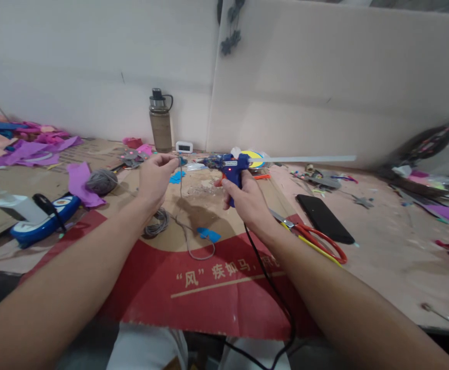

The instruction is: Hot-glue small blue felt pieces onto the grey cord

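My right hand is wrapped around the handle of a blue hot glue gun, whose small red light is lit. A long translucent glue stick sticks out of its rear, and its messy nozzle points left toward my left hand. Fingertips of that hand pinch a grey cord, with a small teal-blue piece at the pinch; a gap separates it from the nozzle. The cord hangs down to a loose coil on the cardboard. Blue felt scraps lie beside the cord's loop.
Red-handled scissors and a black phone lie right of my right forearm. Leftward are a grey yarn ball, a blue power strip and purple felt. A bottle and small clock stand behind. The gun's black cable drapes over the front edge.
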The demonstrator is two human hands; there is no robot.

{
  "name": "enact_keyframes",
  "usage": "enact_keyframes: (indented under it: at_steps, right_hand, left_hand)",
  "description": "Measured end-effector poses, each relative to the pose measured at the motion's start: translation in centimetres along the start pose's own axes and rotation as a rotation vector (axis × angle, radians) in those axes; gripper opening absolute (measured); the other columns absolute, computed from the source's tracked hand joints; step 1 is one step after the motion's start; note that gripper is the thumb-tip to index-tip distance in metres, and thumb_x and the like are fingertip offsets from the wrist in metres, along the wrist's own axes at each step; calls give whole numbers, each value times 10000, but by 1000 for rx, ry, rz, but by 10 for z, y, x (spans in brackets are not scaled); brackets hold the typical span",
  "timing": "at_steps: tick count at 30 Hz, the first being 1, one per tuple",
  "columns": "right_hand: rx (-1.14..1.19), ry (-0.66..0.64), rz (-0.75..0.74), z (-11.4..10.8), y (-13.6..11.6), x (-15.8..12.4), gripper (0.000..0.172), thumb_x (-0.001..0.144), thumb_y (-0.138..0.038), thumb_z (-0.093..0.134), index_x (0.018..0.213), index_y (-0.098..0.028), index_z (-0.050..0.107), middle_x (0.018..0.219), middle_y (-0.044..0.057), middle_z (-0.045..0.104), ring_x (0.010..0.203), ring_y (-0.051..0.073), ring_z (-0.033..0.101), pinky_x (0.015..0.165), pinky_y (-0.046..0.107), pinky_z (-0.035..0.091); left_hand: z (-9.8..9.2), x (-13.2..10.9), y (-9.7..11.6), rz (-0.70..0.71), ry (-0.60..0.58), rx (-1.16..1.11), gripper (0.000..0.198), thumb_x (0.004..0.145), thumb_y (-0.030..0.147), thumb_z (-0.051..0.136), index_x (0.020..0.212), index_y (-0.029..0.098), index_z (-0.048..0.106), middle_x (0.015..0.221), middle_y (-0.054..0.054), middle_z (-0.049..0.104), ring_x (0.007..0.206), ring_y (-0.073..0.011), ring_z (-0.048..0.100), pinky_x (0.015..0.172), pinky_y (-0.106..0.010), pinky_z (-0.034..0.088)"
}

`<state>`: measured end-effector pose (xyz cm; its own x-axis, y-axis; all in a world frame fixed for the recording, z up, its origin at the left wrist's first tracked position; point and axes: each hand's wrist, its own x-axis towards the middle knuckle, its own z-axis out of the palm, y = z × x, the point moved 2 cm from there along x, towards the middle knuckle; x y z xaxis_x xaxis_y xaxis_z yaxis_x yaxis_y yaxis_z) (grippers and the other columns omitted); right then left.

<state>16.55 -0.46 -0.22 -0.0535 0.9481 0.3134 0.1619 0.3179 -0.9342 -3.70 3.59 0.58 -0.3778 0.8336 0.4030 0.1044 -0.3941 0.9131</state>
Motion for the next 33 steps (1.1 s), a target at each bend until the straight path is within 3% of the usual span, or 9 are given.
enact_keyframes:
  at_steps: [5, 8, 11, 14, 18, 21, 24, 28, 33]
  right_hand:
    - [57, 10, 339, -10, 20, 18, 27, 809, -200, 534, 789, -185, 522, 800, 63, 673, 486, 99, 533, 477, 262, 484]
    - [-257, -98, 466, -21, 29, 24, 173, 822, -215, 535, 653, -182, 530, 674, 92, 661, 517, 156, 587, 502, 295, 472]
    - [-684, -82, 344, -34, 23, 25, 275, 789, -286, 619, 556, -200, 501, 632, 124, 644, 732, 262, 663, 651, 353, 475]
    - [-897, 81, 75, -36, 7, 21, 273, 802, -319, 614, 596, -202, 478, 724, 150, 640, 903, 313, 631, 782, 416, 439]
    - [-451, 75, -228, -7, -3, 13, 66, 837, -243, 523, 849, -217, 464, 888, 74, 627, 859, 194, 598, 793, 352, 450]
    - [81, -88, -79, 24, 3, 10, 216, 781, -201, 559, 894, -239, 379, 948, 37, 616, 878, 146, 603, 793, 307, 471]
    - [313, -172, 33, 43, 6, 8, 297, 769, -192, 574, 937, -247, 335, 822, -16, 587, 779, 127, 606, 750, 299, 477]
    - [210, -87, -43, 41, 0, 8, 210, 804, -234, 556, 918, -242, 380, 725, -59, 474, 614, 101, 506, 630, 280, 442]
    - [-71, 30, -245, 30, -7, 8, 77, 814, -174, 528, 804, -213, 463, 749, -25, 518, 676, 112, 486, 666, 282, 405]
  left_hand:
    - [-2, -1, 7, 267, 12, 240, 71, 707, 201, 638, 740, 165, 688, 681, -5, 655, 606, -111, 554, 576, -234, 407]
    - [-1, -5, 12, 356, -34, 324, 78, 715, 184, 627, 754, 158, 689, 735, -23, 679, 626, -114, 574, 596, -238, 428]
    - [0, -9, 17, 405, -64, 354, 59, 713, 166, 624, 748, 162, 672, 814, -35, 700, 677, -120, 599, 637, -243, 459]
    - [2, -14, 19, 422, -83, 383, 44, 716, 162, 622, 743, 169, 656, 811, -28, 699, 691, -125, 609, 649, -249, 471]
    - [9, -22, 21, 449, -142, 387, 32, 721, 158, 616, 727, 172, 643, 770, -18, 687, 676, -129, 610, 638, -255, 476]
    - [14, -29, 21, 506, -178, 413, 40, 718, 145, 615, 724, 177, 640, 802, -25, 693, 733, -140, 621, 688, -269, 487]
    - [17, -32, 20, 505, -212, 421, 51, 719, 145, 614, 736, 181, 645, 811, -22, 697, 742, -141, 623, 702, -273, 492]
    - [18, -32, 18, 368, -212, 394, 34, 727, 173, 629, 753, 177, 651, 698, -4, 672, 644, -134, 614, 637, -267, 502]
    - [23, -33, 18, 108, -325, 155, 104, 735, 176, 649, 838, 165, 641, 668, -4, 677, 575, -133, 639, 594, -272, 546]
